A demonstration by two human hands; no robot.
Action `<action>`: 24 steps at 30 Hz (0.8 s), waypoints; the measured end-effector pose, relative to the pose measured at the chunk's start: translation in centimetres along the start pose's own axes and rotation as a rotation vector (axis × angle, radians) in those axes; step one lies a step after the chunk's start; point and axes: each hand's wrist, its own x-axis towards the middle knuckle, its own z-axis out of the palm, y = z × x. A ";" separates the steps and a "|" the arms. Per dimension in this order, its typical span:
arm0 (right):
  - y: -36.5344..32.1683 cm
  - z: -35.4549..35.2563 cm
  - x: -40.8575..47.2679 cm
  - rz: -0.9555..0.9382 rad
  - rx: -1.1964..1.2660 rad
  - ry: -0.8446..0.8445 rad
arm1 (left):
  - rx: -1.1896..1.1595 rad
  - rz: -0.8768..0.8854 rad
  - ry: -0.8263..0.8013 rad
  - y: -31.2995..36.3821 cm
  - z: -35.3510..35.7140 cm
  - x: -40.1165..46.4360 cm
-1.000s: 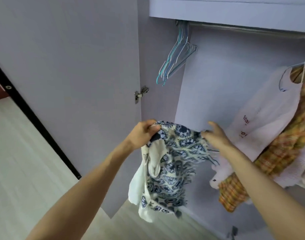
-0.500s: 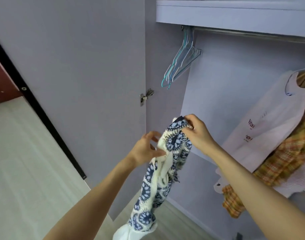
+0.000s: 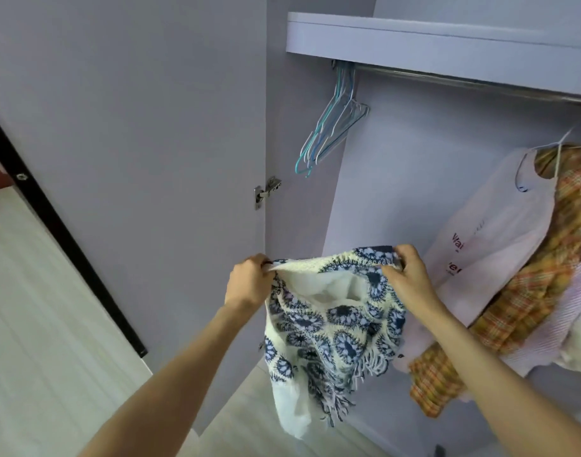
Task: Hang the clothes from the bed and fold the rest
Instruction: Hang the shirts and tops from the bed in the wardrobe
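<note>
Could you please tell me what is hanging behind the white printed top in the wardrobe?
Behind the white printed top hangs an orange plaid garment, then a pale pink ribbed one. Their upper parts and hangers are mostly covered or out of frame.

The blue and cream patterned garment [image 3: 335, 321] has round flower-like prints, a white lining and a fringe at its lower edge. It is stretched open at its top edge and hangs down in front of the open wardrobe, off the floor.
</note>
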 end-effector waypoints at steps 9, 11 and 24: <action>-2.1 5.2 -0.8 -0.110 -0.144 -0.436 | -0.206 0.256 -0.032 7.2 -0.9 1.5; -2.3 5.8 -0.6 -0.155 -0.096 -0.296 | -0.206 0.277 0.002 7.3 -1.1 2.1; -2.6 3.5 4.7 -0.246 0.088 0.461 | 0.102 0.102 0.026 1.7 -2.0 7.1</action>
